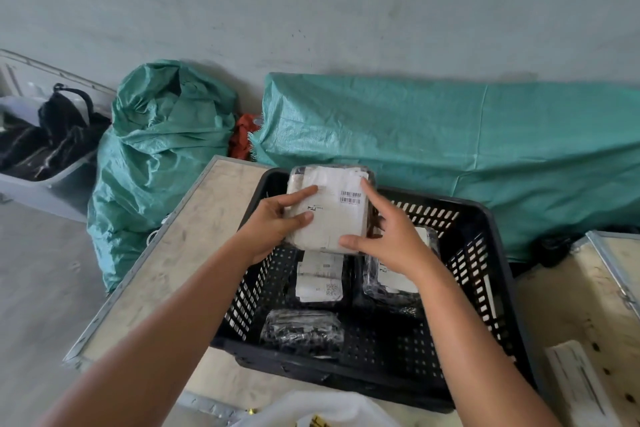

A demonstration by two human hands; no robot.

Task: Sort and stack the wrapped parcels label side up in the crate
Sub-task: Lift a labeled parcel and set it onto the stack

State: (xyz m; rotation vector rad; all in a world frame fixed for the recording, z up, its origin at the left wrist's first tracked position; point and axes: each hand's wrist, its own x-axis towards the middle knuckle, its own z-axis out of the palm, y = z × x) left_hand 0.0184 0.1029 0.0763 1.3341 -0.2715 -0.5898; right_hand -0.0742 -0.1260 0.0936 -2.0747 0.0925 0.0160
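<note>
Both hands hold one wrapped parcel (pixel 329 208) above the far left part of the black crate (pixel 485 229). The left hand (pixel 273 222) grips its left edge, thumb on the top face; the right hand (pixel 388 236) clasps the right edge and near corner. The parcel's label faces up, with two barcodes showing.

The crate sits on a wooden board (pixel 180 253) with a metal rim. Bare board lies open to the crate's left; its right wall stands close to a second wooden box (pixel 581 305).

Three parcels lie on the crate floor. The middle parcel (pixel 320 279) shows a white label with a QR code, directly below the held one. The right parcel (pixel 398 279), partly hidden by the right hand, also shows a label. The near parcel (pixel 303 331) shows dark wrap only; no label can be seen on it. The near right quarter of the crate floor is open.

Behind stand two green sacks: the left sack (pixel 156 156) upright, the long sack (pixel 450 142) lying along the wall just beyond the crate's far rim. One flat white packet (pixel 578 385) rests on the second box.
</note>
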